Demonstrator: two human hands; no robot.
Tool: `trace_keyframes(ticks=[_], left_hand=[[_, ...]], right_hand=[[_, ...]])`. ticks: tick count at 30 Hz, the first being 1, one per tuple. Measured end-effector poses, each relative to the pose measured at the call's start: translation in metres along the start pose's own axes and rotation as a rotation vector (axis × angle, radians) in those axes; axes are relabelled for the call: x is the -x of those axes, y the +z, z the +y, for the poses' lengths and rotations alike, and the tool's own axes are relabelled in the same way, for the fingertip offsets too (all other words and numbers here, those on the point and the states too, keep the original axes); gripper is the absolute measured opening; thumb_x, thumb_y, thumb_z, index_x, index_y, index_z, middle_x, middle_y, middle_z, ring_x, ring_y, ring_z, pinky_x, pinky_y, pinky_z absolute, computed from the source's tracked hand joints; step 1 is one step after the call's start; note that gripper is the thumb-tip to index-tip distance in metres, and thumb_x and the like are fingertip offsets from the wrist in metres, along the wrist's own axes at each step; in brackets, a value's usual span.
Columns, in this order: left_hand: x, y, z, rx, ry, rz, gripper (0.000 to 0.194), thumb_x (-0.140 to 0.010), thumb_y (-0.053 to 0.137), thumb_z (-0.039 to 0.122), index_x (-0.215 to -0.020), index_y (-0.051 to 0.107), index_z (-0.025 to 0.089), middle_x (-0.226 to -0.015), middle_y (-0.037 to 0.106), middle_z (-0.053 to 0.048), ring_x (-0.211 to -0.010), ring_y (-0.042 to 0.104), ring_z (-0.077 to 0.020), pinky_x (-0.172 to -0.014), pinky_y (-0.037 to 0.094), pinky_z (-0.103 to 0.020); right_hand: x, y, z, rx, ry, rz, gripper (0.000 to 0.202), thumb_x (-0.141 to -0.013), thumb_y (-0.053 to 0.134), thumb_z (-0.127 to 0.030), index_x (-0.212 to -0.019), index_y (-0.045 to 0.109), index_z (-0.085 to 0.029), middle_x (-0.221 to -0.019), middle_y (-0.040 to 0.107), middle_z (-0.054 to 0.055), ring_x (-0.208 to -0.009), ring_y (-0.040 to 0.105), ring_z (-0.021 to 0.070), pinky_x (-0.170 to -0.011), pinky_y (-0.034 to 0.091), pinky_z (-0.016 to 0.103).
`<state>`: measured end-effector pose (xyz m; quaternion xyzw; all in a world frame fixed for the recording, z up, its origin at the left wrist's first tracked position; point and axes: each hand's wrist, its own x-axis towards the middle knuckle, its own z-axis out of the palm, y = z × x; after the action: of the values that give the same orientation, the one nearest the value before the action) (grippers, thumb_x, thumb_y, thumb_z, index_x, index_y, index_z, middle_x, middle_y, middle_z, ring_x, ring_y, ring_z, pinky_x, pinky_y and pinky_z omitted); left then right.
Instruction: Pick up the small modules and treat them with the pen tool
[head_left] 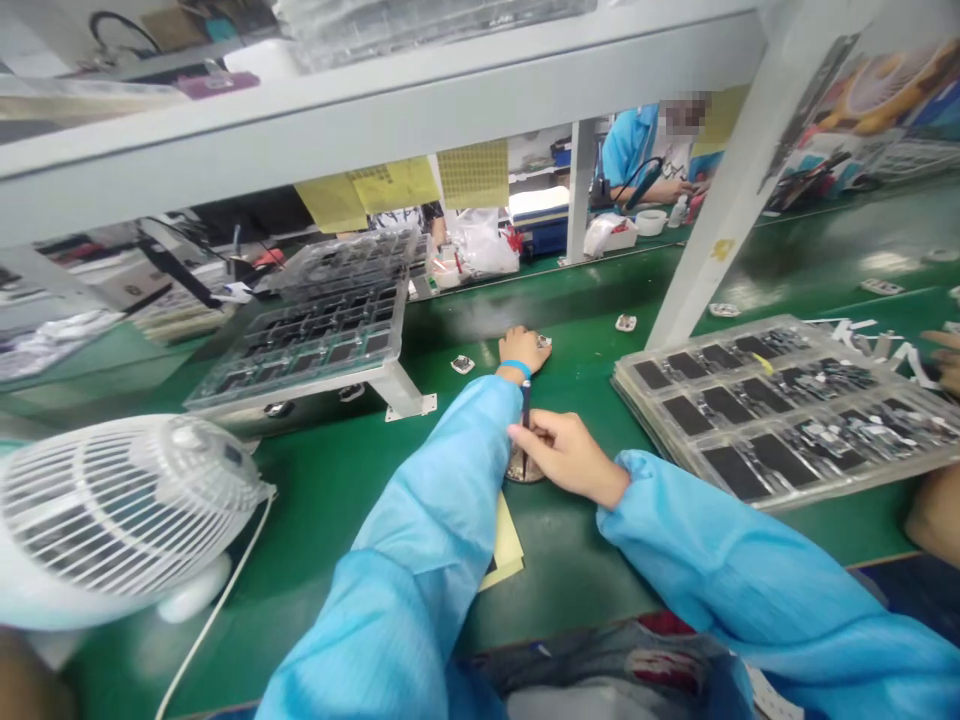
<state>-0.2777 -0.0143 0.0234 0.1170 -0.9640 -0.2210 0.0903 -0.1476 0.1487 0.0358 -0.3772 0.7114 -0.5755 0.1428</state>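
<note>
My left hand [523, 348] reaches far out over the green bench, a blue band at its wrist. Its fingers are curled at a small white part [544, 342], which shows beside the thumb side. Closer to me, my right hand [566, 450] pinches a slim, dark, pen-like tool [526, 415] that stands nearly upright. Under the tool lies a round brownish disc [531, 474], partly covered by my left sleeve and right hand. Another small white part [462, 365] rests left of my left hand. Yellow paper [508, 545] sticks out under my left sleeve.
A white fan [120, 510] stands at the left. Stacked clear trays [750, 420] of dark flat parts lie at the right. More trays [330, 320] sit on a low stand at left. A shelf post [720, 220] rises ahead. Co-workers sit across and at right.
</note>
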Motion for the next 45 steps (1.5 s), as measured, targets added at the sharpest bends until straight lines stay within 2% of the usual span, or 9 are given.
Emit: trace_keyframes(ticks=[5, 8, 12, 16, 20, 29, 32, 37, 45], left_hand=[[0.043, -0.03, -0.022, 0.112, -0.004, -0.037, 0.036, -0.073, 0.077, 0.024, -0.105, 0.064, 0.013, -0.103, 0.071, -0.015, -0.101, 0.064, -0.029, -0.09, 0.045, -0.039], [0.103, -0.052, -0.046, 0.297, -0.018, -0.056, 0.043, -0.076, 0.077, 0.028, -0.112, 0.057, 0.014, -0.093, 0.073, -0.008, -0.082, 0.068, -0.0186, -0.075, 0.05, -0.029], [0.19, -0.072, -0.072, 0.856, -0.121, -0.217, 0.039, -0.076, 0.078, 0.033, -0.105, 0.061, 0.013, -0.075, 0.072, -0.004, -0.064, 0.066, -0.0138, -0.064, 0.051, -0.026], [0.24, -0.076, -0.088, 1.004, -0.27, -0.363, 0.03, -0.077, 0.076, 0.033, -0.092, 0.059, 0.014, -0.07, 0.069, -0.003, -0.055, 0.063, -0.0115, -0.055, 0.05, -0.023], [0.251, -0.07, -0.095, 0.982, -0.232, -0.475, 0.028, -0.076, 0.076, 0.025, -0.092, 0.055, 0.015, -0.074, 0.07, -0.003, -0.061, 0.067, -0.0127, -0.058, 0.053, -0.023], [0.255, -0.067, -0.094, 0.915, -0.2, -0.377, 0.021, -0.076, 0.066, 0.013, -0.091, 0.052, 0.017, -0.077, 0.069, -0.001, -0.063, 0.066, -0.0121, -0.056, 0.051, -0.021], [0.255, -0.066, -0.092, 0.966, -0.257, -0.349, 0.021, -0.077, 0.067, 0.014, -0.09, 0.051, 0.017, -0.077, 0.069, -0.002, -0.065, 0.068, -0.0134, -0.056, 0.053, -0.021], [0.255, -0.066, -0.089, 1.008, -0.311, -0.301, 0.022, -0.078, 0.068, 0.015, -0.091, 0.05, 0.017, -0.076, 0.069, 0.0, -0.06, 0.067, -0.0109, -0.048, 0.049, -0.016], [0.255, -0.065, -0.087, 1.012, -0.326, -0.285, 0.022, -0.08, 0.067, 0.013, -0.092, 0.049, 0.018, -0.074, 0.068, 0.001, -0.058, 0.067, -0.0102, -0.046, 0.048, -0.014]], right_hand=[[0.007, 0.012, 0.003, -0.254, 0.065, -0.154, 0.026, -0.087, 0.066, -0.043, -0.096, 0.063, -0.019, -0.078, 0.069, 0.004, -0.069, 0.067, 0.0169, -0.064, 0.056, 0.031], [0.017, 0.023, 0.001, -0.169, 0.043, -0.229, 0.021, -0.086, 0.067, -0.038, -0.092, 0.067, -0.018, -0.085, 0.07, 0.005, -0.072, 0.066, 0.0164, -0.067, 0.056, 0.03], [0.028, 0.037, 0.003, -0.153, 0.085, -0.366, 0.017, -0.088, 0.065, -0.033, -0.093, 0.067, -0.017, -0.086, 0.071, 0.004, -0.074, 0.067, 0.0156, -0.07, 0.056, 0.029], [0.031, 0.043, 0.01, -0.114, 0.048, -0.412, 0.016, -0.09, 0.065, -0.031, -0.098, 0.068, -0.017, -0.095, 0.071, 0.005, -0.081, 0.068, 0.0161, -0.077, 0.057, 0.03], [0.031, 0.043, 0.011, -0.094, 0.001, -0.426, 0.016, -0.09, 0.065, -0.03, -0.1, 0.069, -0.018, -0.097, 0.071, 0.006, -0.088, 0.068, 0.0171, -0.081, 0.058, 0.031], [0.033, 0.042, 0.0, -0.103, -0.033, -0.389, 0.008, -0.089, 0.067, -0.025, -0.093, 0.069, -0.018, -0.089, 0.072, 0.004, -0.082, 0.069, 0.0155, -0.077, 0.059, 0.028], [0.03, 0.037, -0.001, -0.177, -0.034, -0.274, 0.004, -0.089, 0.067, -0.022, -0.092, 0.068, -0.019, -0.088, 0.072, 0.003, -0.077, 0.07, 0.0143, -0.071, 0.06, 0.026], [0.023, 0.028, 0.001, 0.023, -0.277, -0.023, 0.015, -0.082, 0.073, -0.012, -0.095, 0.071, -0.021, -0.094, 0.074, 0.004, -0.088, 0.071, 0.0167, -0.077, 0.06, 0.027], [0.023, 0.026, 0.003, 0.178, -0.402, -0.095, 0.017, -0.082, 0.074, -0.011, -0.095, 0.071, -0.021, -0.095, 0.075, 0.002, -0.091, 0.071, 0.0162, -0.082, 0.059, 0.028]])
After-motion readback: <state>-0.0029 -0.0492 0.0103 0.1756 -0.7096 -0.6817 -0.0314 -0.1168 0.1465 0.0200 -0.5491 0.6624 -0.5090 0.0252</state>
